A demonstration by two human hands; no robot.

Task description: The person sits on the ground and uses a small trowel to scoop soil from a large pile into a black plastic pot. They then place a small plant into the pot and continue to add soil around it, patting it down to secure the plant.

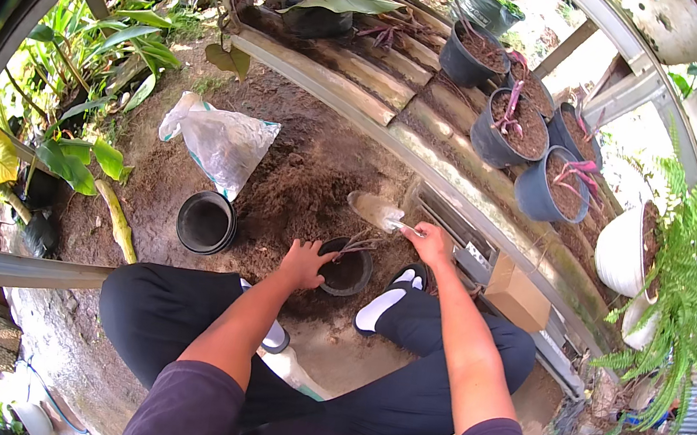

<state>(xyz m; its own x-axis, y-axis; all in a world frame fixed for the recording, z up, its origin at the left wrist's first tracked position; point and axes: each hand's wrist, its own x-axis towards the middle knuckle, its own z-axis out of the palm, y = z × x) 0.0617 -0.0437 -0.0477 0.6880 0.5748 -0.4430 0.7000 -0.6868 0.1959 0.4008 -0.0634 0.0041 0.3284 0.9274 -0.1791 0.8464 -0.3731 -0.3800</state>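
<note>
My left hand (304, 264) is at the left rim of a black plastic plant pot (340, 280), its thumb reaching towards a thin, bare plant cutting (359, 243) that stands in the pot. Dark soil lies inside. My right hand (434, 243) grips the thin handle of a garden trowel (376, 211), whose soil-smeared blade points left, above and right of the pot. A heap of loose brown soil (305, 192) spreads behind the pot. To the left stand stacked empty black pots (205, 222), and behind them lies a whitish plastic bag (226, 142).
A corrugated shelf (374, 75) on the right bears several potted plants (510, 130). Below its edge sits a cardboard box (517, 294). A white pot with a fern (625, 250) stands far right. A yellowish piece of wood (116, 220) lies left, beside leafy plants (68, 164).
</note>
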